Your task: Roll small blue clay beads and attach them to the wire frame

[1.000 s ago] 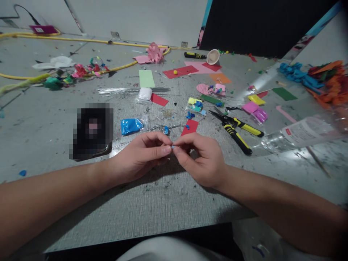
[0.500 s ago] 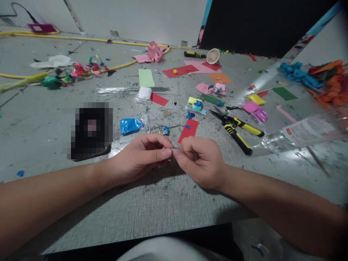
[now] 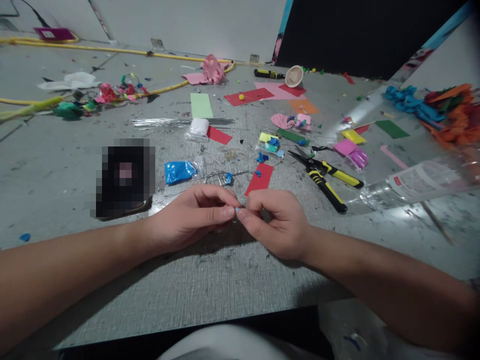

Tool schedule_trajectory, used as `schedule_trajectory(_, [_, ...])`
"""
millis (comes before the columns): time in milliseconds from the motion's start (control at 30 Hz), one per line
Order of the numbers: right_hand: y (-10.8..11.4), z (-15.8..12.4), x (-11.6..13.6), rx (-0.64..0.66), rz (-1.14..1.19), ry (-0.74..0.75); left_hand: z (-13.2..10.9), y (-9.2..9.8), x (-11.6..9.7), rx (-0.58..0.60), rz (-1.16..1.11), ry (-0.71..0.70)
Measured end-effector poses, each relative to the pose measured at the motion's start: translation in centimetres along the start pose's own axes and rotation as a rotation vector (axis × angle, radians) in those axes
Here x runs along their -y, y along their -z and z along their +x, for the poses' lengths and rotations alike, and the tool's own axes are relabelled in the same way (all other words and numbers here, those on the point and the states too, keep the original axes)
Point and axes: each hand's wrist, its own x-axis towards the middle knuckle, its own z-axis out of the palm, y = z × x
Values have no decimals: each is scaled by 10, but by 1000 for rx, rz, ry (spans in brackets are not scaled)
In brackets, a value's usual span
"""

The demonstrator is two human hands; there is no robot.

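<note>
My left hand (image 3: 202, 215) and my right hand (image 3: 277, 220) meet fingertip to fingertip above the near part of the table. Pinched between both thumbs and forefingers is a tiny light-blue piece of clay (image 3: 237, 210), mostly covered by the fingers. Just beyond them lie a red card (image 3: 260, 179) with a dark blue clay bit (image 3: 258, 173) on it, and a twisted wire shape (image 3: 217, 177) that carries a blue lump. A bag of blue clay (image 3: 180, 172) rests past my left hand. Yellow-and-black pliers (image 3: 324, 180) lie opened beyond my right hand.
A blurred-out black object (image 3: 125, 180) lies left of the clay bag. Farther back are a bundle of thin wires (image 3: 161, 123), a white clay packet (image 3: 198, 128) and a small cup (image 3: 294, 76). A clear plastic bottle (image 3: 420, 182) lies at the right. A yellow cord (image 3: 112, 51) crosses the back.
Both hands stay pinched together, with the fingertips shifted very slightly and a little more of the light-blue piece showing. The surroundings have shifted slightly in view; nothing else has visibly moved.
</note>
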Motion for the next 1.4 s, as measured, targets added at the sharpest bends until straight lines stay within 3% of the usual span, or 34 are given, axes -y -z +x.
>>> schedule_trajectory(300, [1, -1, 0, -59, -106, 63, 1, -3, 0, -49, -8, 3])
schedule_trajectory(700, [2, 0, 3, -68, -189, 155, 0, -3, -1, 9, 32, -37])
schedule_trajectory(1400, [3, 2, 5, -70, -133, 147, 0, -3, -3, 62, 38, -63])
